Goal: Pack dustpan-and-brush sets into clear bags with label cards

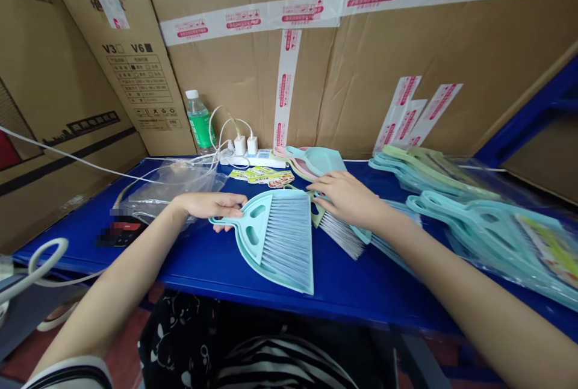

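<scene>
My left hand (221, 207) is closed on the handle end of a light-blue dustpan (246, 250), with a blue-bristled brush (286, 238) lying in it. The bristles face right, over the front part of the blue table. My right hand (338, 196) is over a green brush with grey bristles (341, 233) and a light-blue brush (392, 244) beside it. Its fingers are bent down and partly hide the brush handles, so whether it grips one is unclear. Behind it a light-blue dustpan (323, 160) rests on a pink one (300, 167).
Bagged blue dustpan sets (487, 220) and a bagged green and blue stack (424, 172) lie at the right. Printed cards (262, 176), a power strip (266, 161), a bottle (198, 121), cables and a plastic bag (167, 187) sit towards the back left.
</scene>
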Demonstrator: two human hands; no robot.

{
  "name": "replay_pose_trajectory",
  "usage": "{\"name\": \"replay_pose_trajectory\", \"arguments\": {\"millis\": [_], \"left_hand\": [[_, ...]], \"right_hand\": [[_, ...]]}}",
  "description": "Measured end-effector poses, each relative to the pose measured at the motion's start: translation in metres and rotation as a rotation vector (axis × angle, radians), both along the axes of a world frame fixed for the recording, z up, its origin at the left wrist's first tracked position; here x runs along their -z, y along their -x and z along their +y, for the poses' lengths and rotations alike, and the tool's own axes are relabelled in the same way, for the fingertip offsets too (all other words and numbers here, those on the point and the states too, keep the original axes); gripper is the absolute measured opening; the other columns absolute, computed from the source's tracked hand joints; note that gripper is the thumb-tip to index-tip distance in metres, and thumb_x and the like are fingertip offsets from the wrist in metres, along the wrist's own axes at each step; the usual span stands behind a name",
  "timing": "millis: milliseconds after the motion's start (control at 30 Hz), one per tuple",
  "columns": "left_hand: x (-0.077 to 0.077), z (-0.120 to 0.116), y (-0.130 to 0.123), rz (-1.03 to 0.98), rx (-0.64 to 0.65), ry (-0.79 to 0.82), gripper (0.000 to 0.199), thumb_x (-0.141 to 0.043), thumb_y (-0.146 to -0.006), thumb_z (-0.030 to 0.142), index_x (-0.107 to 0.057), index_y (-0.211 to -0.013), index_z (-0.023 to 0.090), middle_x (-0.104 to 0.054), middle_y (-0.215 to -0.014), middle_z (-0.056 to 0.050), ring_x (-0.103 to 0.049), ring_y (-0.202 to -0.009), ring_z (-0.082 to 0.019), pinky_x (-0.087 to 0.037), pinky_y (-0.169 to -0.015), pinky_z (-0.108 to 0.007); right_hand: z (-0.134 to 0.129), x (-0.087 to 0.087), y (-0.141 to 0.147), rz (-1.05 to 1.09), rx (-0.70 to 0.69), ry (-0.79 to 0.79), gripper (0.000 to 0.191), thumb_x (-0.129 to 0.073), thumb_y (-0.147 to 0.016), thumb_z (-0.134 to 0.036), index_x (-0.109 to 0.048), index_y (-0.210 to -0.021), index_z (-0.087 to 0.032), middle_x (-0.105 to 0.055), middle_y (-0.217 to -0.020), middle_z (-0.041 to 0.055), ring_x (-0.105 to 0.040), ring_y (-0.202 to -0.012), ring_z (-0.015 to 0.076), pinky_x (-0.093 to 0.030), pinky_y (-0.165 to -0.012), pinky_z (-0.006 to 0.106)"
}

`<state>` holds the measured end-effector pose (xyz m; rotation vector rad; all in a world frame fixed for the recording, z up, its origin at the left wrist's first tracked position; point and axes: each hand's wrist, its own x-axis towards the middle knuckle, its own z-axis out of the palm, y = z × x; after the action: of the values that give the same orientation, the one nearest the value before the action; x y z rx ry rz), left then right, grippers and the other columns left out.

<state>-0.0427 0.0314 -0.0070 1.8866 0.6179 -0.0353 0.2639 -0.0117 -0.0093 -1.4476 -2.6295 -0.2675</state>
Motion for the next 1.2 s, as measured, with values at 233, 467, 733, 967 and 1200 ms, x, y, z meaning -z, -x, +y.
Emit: {"name": "replay_pose_trajectory", "arguments": {"millis": [233, 467, 733, 967, 1200], "left_hand": [[0.0, 0.001, 0.002, 0.035, 0.017, 0.004, 0.032, -0.051, -0.092, 0.05, -0.045, -0.088, 0.019, -0.055, -0.062, 0.005, -0.045, -0.045, -0.006, -0.031, -0.041, -0.019], [-0.006, 0.001, 0.008, 0.063, 0.017, 0.006, 0.029, -0.05, -0.094, 0.047, -0.048, -0.089, 0.018, -0.057, -0.065, 0.003, -0.048, -0.051, -0.008, -0.033, -0.044, -0.02], [-0.004, 0.001, 0.007, 0.057, 0.019, 0.033, 0.03, -0.05, -0.094, 0.047, -0.048, -0.088, 0.017, -0.055, -0.065, 0.003, -0.045, -0.052, -0.008, -0.033, -0.046, -0.02], [-0.002, 0.002, 0.007, 0.041, -0.021, 0.007, 0.033, -0.052, -0.092, 0.05, -0.049, -0.087, 0.018, -0.054, -0.068, 0.003, -0.044, -0.054, -0.007, -0.034, -0.048, -0.02], [0.0, -0.002, 0.005, 0.059, -0.021, -0.02, 0.035, -0.048, -0.093, 0.052, -0.047, -0.087, 0.018, -0.058, -0.067, 0.003, -0.047, -0.051, -0.008, -0.035, -0.047, -0.02]], "right_hand": [[-0.009, 0.006, 0.007, -0.019, -0.078, 0.123, 0.046, -0.045, -0.088, -0.032, -0.062, -0.126, -0.012, -0.063, -0.127, 0.0165, -0.046, -0.128, 0.0364, -0.025, -0.11, 0.061], [-0.008, 0.011, 0.006, 0.006, -0.107, 0.121, 0.048, -0.052, -0.085, -0.039, -0.063, -0.125, -0.015, -0.065, -0.124, 0.016, -0.052, -0.122, 0.0339, -0.028, -0.11, 0.056], [-0.011, 0.002, 0.005, -0.051, -0.035, 0.166, 0.044, -0.056, -0.082, -0.034, -0.065, -0.12, -0.013, -0.067, -0.116, 0.0178, -0.058, -0.114, 0.0328, -0.038, -0.102, 0.048], [-0.011, 0.001, -0.001, -0.057, 0.025, 0.185, 0.049, -0.055, -0.082, -0.032, -0.063, -0.127, -0.017, -0.067, -0.112, 0.0161, -0.059, -0.111, 0.0329, -0.043, -0.096, 0.047], [-0.011, -0.001, -0.002, -0.074, 0.063, 0.194, 0.043, -0.058, -0.083, -0.032, -0.068, -0.12, -0.012, -0.066, -0.11, 0.0189, -0.058, -0.112, 0.0344, -0.045, -0.095, 0.046]]}}
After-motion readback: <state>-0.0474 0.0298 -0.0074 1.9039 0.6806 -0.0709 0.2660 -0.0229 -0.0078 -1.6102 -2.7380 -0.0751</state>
